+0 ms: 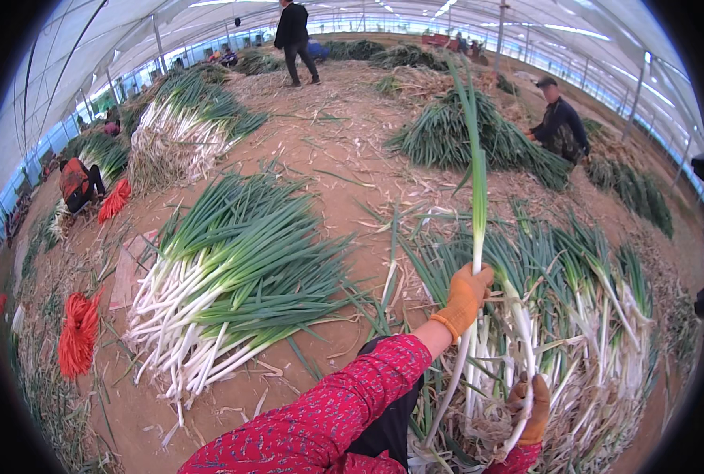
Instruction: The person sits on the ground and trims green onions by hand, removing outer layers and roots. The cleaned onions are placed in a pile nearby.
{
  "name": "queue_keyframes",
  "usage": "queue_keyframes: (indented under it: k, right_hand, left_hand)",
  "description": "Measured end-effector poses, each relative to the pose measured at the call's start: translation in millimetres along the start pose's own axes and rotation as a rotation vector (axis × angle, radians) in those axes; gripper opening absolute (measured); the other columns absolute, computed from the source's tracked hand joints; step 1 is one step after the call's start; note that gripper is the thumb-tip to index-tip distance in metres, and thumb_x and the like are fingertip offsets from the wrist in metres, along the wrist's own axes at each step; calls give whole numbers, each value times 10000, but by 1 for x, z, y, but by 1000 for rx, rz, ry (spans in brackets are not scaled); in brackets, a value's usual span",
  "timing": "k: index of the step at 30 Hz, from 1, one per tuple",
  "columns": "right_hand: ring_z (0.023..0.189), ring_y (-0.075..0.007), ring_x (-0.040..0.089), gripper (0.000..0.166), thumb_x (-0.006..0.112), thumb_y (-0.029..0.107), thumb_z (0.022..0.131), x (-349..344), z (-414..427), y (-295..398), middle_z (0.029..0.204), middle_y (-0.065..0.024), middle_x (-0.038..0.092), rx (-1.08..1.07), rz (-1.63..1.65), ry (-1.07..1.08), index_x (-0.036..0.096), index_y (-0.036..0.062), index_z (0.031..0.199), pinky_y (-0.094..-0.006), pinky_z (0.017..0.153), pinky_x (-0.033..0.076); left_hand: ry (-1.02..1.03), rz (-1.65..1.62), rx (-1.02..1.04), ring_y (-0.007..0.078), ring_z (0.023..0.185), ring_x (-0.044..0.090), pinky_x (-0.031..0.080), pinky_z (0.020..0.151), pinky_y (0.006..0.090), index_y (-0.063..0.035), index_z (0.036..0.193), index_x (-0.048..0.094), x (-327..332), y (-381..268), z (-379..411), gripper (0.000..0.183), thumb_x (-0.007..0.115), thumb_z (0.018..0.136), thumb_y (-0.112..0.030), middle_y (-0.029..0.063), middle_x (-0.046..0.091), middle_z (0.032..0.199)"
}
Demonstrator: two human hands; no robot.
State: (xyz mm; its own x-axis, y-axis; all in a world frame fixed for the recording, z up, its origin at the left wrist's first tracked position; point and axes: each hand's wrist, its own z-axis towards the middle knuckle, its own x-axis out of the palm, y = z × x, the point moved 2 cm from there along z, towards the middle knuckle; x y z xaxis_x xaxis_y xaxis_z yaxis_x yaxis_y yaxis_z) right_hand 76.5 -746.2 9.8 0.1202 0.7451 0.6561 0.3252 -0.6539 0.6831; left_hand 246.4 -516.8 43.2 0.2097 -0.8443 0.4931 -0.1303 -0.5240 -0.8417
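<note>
My left hand [465,296], in an orange knit glove, is closed around the pale stem of a long green onion [478,219]. Its leaves point away from me and its white end curves down below my wrist. Lower right, my right hand [530,409], also gloved, grips the white shank of another green onion [522,332] near the root end. Both hands are over a heap of untrimmed green onions [600,332] with dry, papery outer skins. To the left, a pile of clean white-stemmed green onions [227,278] lies on the soil.
Orange-red tie strands [79,335] lie at the left, with another bunch [115,201] beyond. A flat board [131,269] is partly under the clean pile. Further heaps [446,127] stand behind. One person [559,127] crouches at right, another [294,38] stands, and a third [78,183] bends at left.
</note>
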Motion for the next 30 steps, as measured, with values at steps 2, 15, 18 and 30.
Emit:
queue_keyframes:
  k: [2, 15, 18, 30]
  right_hand:
    - [455, -102, 444, 315, 580, 313, 921, 1, -26, 8, 623, -27, 518, 127, 145, 46, 566, 8, 996, -207, 385, 355]
    - [795, -205, 547, 387, 619, 335, 878, -54, -61, -50, 818, -69, 645, 98, -1429, -458, 699, -35, 959, -381, 756, 439]
    - [861, -183, 572, 364, 596, 343, 905, -53, -58, -73, 826, -68, 643, -185, -834, -351, 692, -7, 928, -379, 813, 441]
    - [489, -132, 553, 297, 571, 304, 893, -25, 20, -56, 618, -34, 576, -206, -654, -170, 596, 8, 900, -251, 429, 427]
  left_hand:
    - [-21, 12, -142, 108, 490, 477, 341, 383, 276, -53, 925, 588, -3, 27, 6, 116, 599, 880, -159, 42, 553, 706]
    - [124, 29, -280, 148, 543, 490, 395, 425, 313, -66, 944, 595, 18, 56, -19, 278, 618, 900, -340, 40, 565, 742]
    - [262, 49, -179, 147, 501, 475, 395, 412, 304, -40, 1010, 562, 24, 50, -29, 290, 631, 896, -297, 36, 527, 735]
    - [458, 28, -103, 124, 531, 510, 430, 470, 282, -19, 965, 564, 32, 45, -32, 254, 664, 883, -238, 36, 557, 720]
